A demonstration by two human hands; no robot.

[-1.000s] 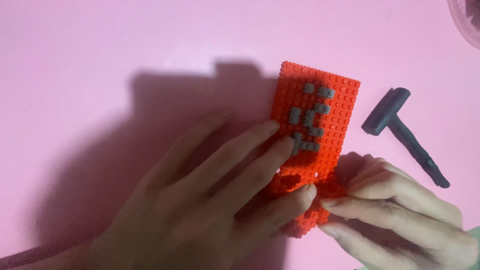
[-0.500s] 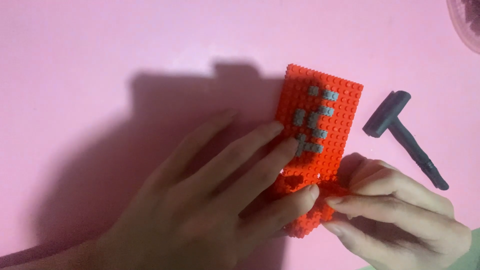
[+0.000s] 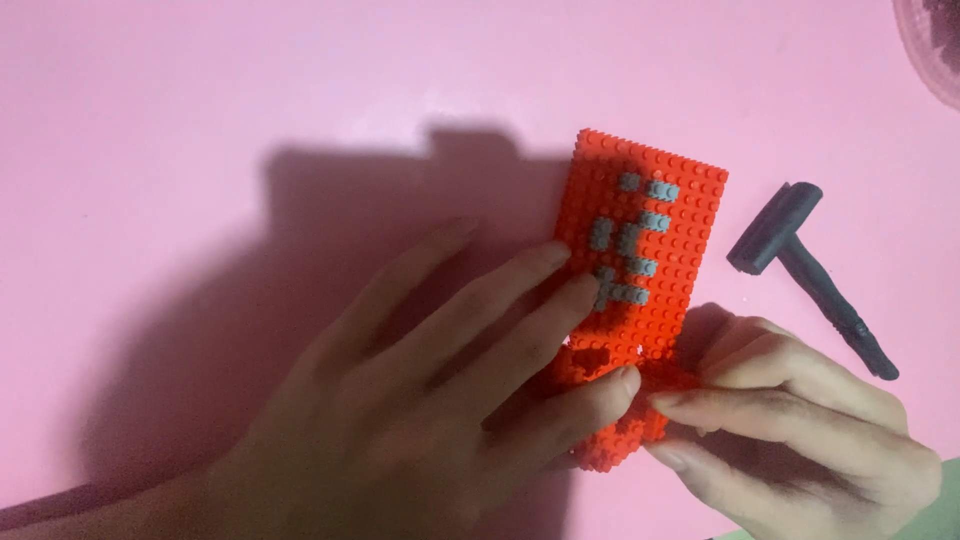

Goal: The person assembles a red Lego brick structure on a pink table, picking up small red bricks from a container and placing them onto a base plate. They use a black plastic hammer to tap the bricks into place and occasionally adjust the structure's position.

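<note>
Both hands are pinching the near end of a red brick plate [image 3: 640, 290] lying on the pink surface [image 3: 200, 120].
The left hand [image 3: 420, 400] is covering its left edge, the right hand [image 3: 800, 410] is gripping its near right corner (that corner is hidden); a dark hammer-shaped tool [image 3: 810, 270] is lying right, with open room far and left.

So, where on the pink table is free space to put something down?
The pink table is bare across the top and left, above the left hand. A narrow strip lies between the red brick plate and the dark tool. The lower right is crowded by the right hand.
</note>
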